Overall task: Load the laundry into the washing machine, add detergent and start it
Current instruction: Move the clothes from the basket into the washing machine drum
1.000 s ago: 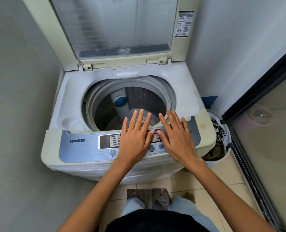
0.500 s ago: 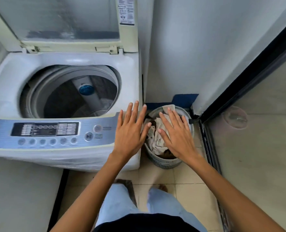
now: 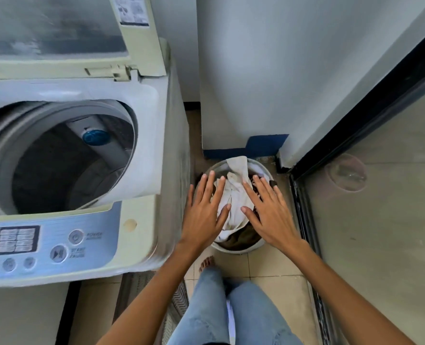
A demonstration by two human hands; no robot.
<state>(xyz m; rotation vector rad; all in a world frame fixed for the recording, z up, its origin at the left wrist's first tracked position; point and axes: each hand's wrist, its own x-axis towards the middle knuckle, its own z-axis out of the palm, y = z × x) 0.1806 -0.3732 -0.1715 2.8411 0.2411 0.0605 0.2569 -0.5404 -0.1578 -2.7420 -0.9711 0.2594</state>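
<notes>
A: Where is the laundry [image 3: 234, 195] found?

B: It is heaped in a round basket [image 3: 239, 249] set on the tiled floor [image 3: 268, 265], just beside the right flank of the washing machine [image 3: 144, 195] and near the wall [image 3: 243, 70]. A pale crumpled cloth [image 3: 239, 168] is seen on top, with darker garments [image 3: 241, 239] under it.

A: And how are the hands held?

B: Both are spread flat over the basket, with the fingers straight and parted; nothing is gripped. The left hand [image 3: 202, 215] is placed over the left side of the basket, the right hand [image 3: 272, 215] over the right side. Whether the cloth is actually touched cannot be told.

A: How is the load expected to handle?

B: It is judged soft, limp and light. Nothing stiff or fragile is seen, though trailing ends are to be expected once it is lifted. The pale cloth is best taken at its bunched middle, with the fingers closed deep into the folds, so that the darker pieces beneath can be scooped up with it.

A: Is the machine made ready?

B: The lid [image 3: 57, 33] is stood open, and no clothes are seen in the part of the drum [image 3: 57, 175] that shows, so loading is judged not yet begun. No detergent is seen, and the start button [image 3: 58, 253] on the control panel [image 3: 32, 245] is left for last
</notes>
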